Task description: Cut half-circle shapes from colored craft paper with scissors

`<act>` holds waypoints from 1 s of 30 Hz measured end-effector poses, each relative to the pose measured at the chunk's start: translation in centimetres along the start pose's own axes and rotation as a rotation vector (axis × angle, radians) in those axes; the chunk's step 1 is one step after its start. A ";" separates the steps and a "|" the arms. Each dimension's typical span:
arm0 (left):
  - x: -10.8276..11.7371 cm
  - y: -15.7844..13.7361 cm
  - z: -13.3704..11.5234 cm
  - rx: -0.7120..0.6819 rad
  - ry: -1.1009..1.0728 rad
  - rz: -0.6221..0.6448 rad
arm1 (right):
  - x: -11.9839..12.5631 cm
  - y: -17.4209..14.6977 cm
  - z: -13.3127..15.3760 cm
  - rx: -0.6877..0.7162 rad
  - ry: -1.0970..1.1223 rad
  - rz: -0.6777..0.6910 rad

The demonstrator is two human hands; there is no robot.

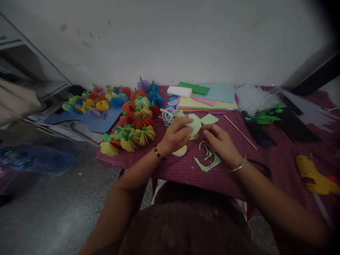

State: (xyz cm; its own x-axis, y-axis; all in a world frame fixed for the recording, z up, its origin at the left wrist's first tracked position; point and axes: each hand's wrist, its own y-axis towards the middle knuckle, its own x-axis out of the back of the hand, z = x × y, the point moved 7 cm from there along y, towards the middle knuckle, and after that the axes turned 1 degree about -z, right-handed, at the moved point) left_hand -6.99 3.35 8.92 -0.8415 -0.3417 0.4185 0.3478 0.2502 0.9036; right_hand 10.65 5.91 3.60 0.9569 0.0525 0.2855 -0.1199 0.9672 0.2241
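Note:
Pale green paper (196, 124), cut with a rounded edge, is pinched in my left hand (175, 136) above the table. My right hand (221, 143) is close by on the right, its thumb and fingertips drawn together near the paper's edge; what they hold, if anything, is too small to make out. Just behind my right fingers lies another pale green paper piece (209, 118). Curved green offcuts (208, 166) are scattered below my hands. A rounded cut piece (180, 152) rests under my left wrist, and purple curled strips (167, 116) lie behind my left hand.
Colourful paper pumpkins (142, 122) crowd the table's left side, others on a blue board (106, 120). Coloured sheets (220, 92) and a white roll (179, 91) lie by the wall. At right are a wooden stick (240, 131), plastic bags (255, 97) and a yellow glue gun (315, 175).

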 end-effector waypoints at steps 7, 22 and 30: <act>-2.4 0.0 -1.7 -0.063 -0.075 0.094 | -1.0 -0.7 -0.3 -0.260 0.476 0.043; -6.3 -3.4 3.1 1.283 -1.166 0.270 | -0.2 -0.6 0.2 -0.127 0.089 0.136; -6.8 -4.0 2.3 1.254 -1.124 0.494 | 0.6 -0.2 0.5 -0.055 0.034 0.055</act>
State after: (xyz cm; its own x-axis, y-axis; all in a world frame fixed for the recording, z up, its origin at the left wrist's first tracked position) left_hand -3.61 6.80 2.24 -0.8049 0.5761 -0.1422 0.5915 0.7982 -0.1141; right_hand 11.13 5.62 4.25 0.9580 0.1133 0.2635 -0.1586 0.9747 0.1574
